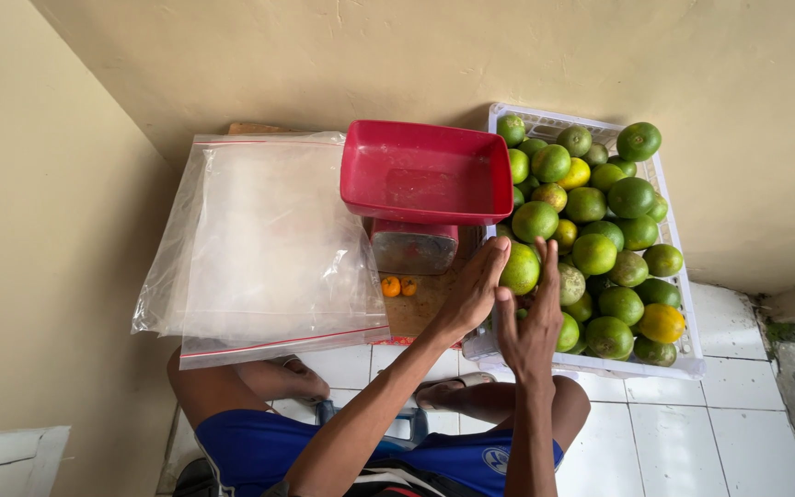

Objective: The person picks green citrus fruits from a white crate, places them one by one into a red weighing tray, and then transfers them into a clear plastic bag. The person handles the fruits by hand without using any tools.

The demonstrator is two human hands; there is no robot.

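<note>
The green orange [519, 269] sits at the near left edge of the heap in the white crate [692, 354], held between the person's two hands.

Going left to right: a stack of clear plastic bags [259, 239] with red seal strips lies flat on the left of the bench [420, 308]. Next comes a scale with a red tray [425, 172] on a metal body [413, 247], and two small orange fruits [398, 287] lie on the wood just in front of it. Then the left hand [473, 293] rests its fingers against the left side of the orange, and the right hand [531, 327] stands just to the right of it with fingers upright against the fruit. Neither grip is closed; both hands are spread flat and cup the fruit between them rather than clamp it.

To handle it well, I judge the palms should press evenly from both sides, since the neighbours lean on one another and a loose pile could roll.

The orange is round, mostly light green with a yellowish flush, smooth-skinned and glossy. Around it the crate is piled high with like fruit, dark green to yellow.
</note>
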